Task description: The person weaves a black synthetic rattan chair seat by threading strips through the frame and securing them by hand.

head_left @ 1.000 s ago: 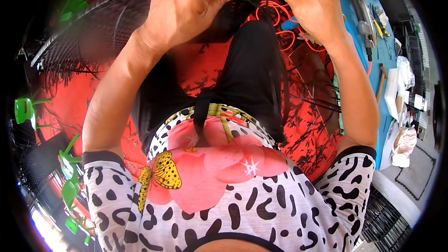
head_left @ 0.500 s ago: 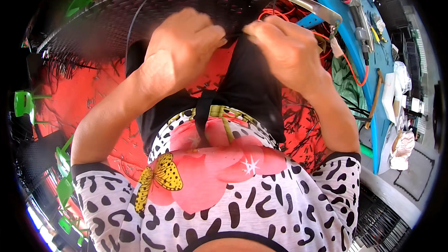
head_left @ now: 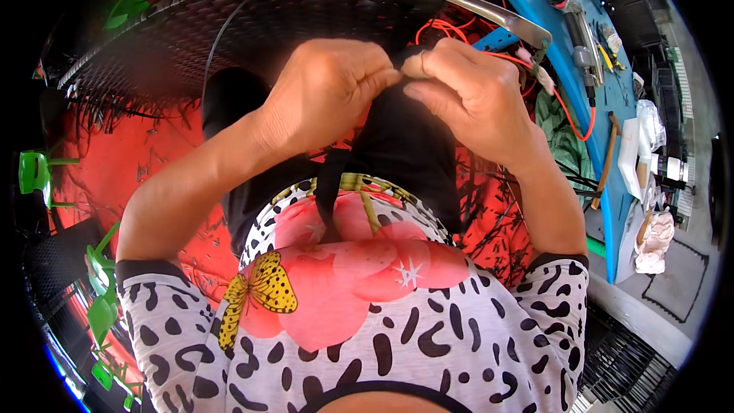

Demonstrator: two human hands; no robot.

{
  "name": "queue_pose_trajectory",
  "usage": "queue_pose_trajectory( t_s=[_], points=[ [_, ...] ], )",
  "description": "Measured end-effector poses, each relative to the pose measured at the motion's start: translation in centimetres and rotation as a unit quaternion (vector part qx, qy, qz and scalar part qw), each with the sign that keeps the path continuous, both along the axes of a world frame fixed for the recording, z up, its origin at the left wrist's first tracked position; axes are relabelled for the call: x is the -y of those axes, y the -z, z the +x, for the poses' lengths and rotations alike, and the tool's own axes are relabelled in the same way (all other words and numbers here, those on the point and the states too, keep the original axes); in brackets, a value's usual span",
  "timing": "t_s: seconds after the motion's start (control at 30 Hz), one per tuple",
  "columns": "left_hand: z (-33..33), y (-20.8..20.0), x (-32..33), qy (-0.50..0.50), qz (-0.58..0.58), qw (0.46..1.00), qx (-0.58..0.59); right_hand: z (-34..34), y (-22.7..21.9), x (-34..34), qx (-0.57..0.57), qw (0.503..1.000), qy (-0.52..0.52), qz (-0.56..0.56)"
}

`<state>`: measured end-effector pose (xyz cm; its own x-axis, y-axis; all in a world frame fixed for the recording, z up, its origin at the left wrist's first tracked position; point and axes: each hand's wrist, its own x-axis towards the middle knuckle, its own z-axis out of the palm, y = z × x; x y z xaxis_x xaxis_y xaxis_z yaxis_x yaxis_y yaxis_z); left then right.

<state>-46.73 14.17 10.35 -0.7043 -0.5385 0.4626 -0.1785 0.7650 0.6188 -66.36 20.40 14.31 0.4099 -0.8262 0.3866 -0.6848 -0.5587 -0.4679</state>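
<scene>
My left hand (head_left: 325, 90) and my right hand (head_left: 472, 95) are closed in pinches, their fingertips almost meeting above my lap. What they pinch, if anything, is hidden or lost against the dark background. Just beyond them stands a dark woven wicker panel (head_left: 298, 8) with a curved, braided rim. Loose strip ends hang along its lower left edge. A thin dark strand (head_left: 222, 34) loops across its face. At the panel's right end a curved, pointed metal tool (head_left: 478, 6) lies across the rim, its tip toward the left.
To the right is a blue table (head_left: 608, 206) holding a silver and black power tool (head_left: 577, 38) with an orange cord (head_left: 587, 126). Cut dark strips litter the red floor (head_left: 99, 160). Green plastic pieces (head_left: 34, 172) stand at far left. A crumpled pale cloth (head_left: 655, 241) is at far right.
Both hands have come closer together and moved slightly toward me. The wicker panel and the metal tool stay nearly in place.
</scene>
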Motion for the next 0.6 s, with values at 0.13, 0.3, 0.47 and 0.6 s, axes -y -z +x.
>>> queue_pose_trajectory(
  t_s=[0.13, 0.3, 0.47, 0.6],
  points=[
    [-0.2, -0.4, 2.0, -0.088, -0.2, 0.974, -0.062, -0.6, 0.7, 1.6, 0.049, 0.99, 0.117, -0.061],
    [0.4, -3.2, 5.8, -0.105, -0.339, 0.934, -0.035, -2.1, 1.6, 3.0, 0.09, 0.968, 0.223, -0.075],
    [-0.4, -2.8, 6.3, -0.132, -0.294, 0.945, 0.045, -2.2, 1.9, 3.1, 0.001, 0.953, 0.243, -0.183],
    [-0.9, -2.9, 6.0, -0.145, -0.295, 0.944, 0.038, -2.7, 1.4, 2.4, -0.022, 0.949, 0.248, -0.194]
  ],
)
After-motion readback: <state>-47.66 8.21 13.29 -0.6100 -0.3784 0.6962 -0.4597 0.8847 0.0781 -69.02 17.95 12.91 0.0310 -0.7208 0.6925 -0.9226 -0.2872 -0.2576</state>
